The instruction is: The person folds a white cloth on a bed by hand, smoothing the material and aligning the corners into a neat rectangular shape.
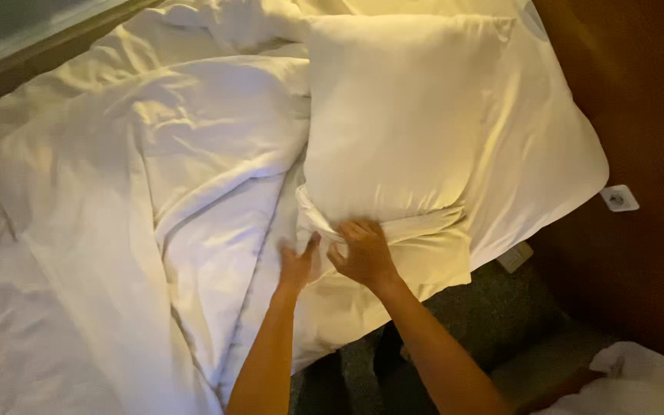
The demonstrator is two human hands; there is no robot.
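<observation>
- Top pillow: white, lying on a second pillow at the head of the bed; its long axis runs away from the viewer, from its near edge toward the top of the view
- Right hand: palm down on the near edge of the top pillow, fingers spread and curled into the bunched fabric; the grip is partly closed on that edge, though whether cloth is actually pinched cannot be told
- Left hand: just beside the right one, to the left of the top pillow's near corner, fingers extended and blurred; the grip is open and holds nothing, resting at or just above the duvet
- Key relation: the top pillow lies straight ahead of both hands, and the right hand is the nearer, already touching it; the left is at the seam between pillow and duvet
- Duvet: white, rumpled in long folds, spread to the left of the top pillow
- Wall socket: small white square plate on the dark wooden panel, right of the second pillow
- Label: small pale rectangular tag, below the second pillow's lower right edge, above the dark floor
- White cloth: bottom right corner, well apart from the top pillow
</observation>
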